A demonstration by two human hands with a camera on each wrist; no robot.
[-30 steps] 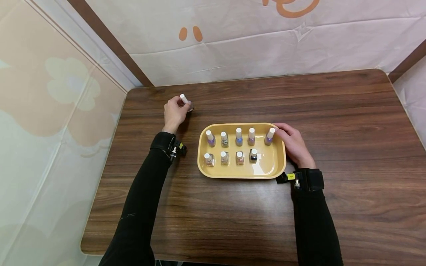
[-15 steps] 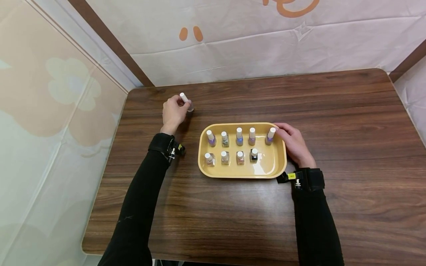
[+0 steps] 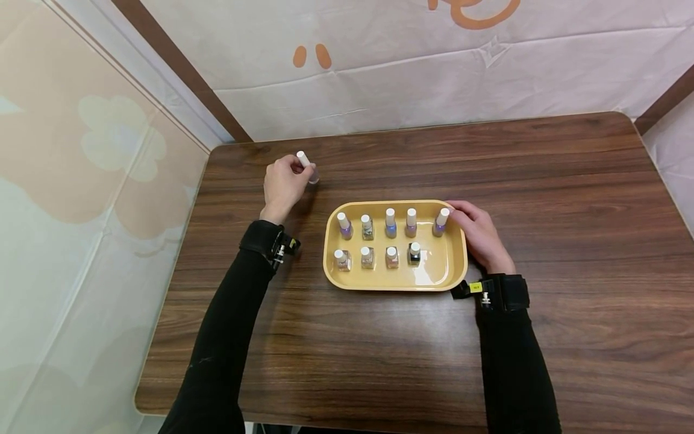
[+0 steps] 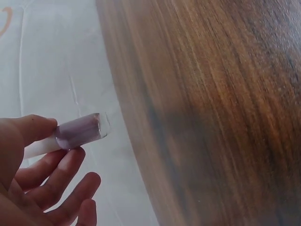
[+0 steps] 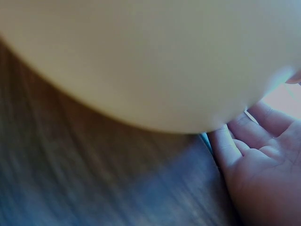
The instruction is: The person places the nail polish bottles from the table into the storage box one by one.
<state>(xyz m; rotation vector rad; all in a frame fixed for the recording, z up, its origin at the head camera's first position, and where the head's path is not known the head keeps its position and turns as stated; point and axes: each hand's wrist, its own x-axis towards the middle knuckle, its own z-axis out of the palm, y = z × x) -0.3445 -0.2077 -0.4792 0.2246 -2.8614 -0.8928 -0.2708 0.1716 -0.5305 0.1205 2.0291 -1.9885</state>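
My left hand [image 3: 283,184] pinches a nail polish bottle [image 4: 79,132] between thumb and fingers, over the far left part of the table. The bottle has a white cap and mauve polish, and it is tilted. In the left wrist view its clear base points away from the hand. At the far right corner of a yellow tray [image 3: 458,274], my right hand [image 3: 479,238] grips the rim. In the right wrist view, its fingers [image 5: 244,129] touch the tray's outer wall. White-capped nail polish bottles stand in two rows inside the tray, among them a blue one [image 3: 390,229] and a black one [image 3: 414,258].
The tray stands on a brown wood-grain table [image 3: 575,211]. A pale printed sheet [image 3: 379,84] hangs behind the table's far edge, and a patterned panel [image 3: 97,241] borders its left side. Dark camera straps [image 3: 506,292] circle both wrists.
The bottle in my left hand has shifted very slightly to the right and its tilt has changed a little. My right hand keeps its place at the tray.
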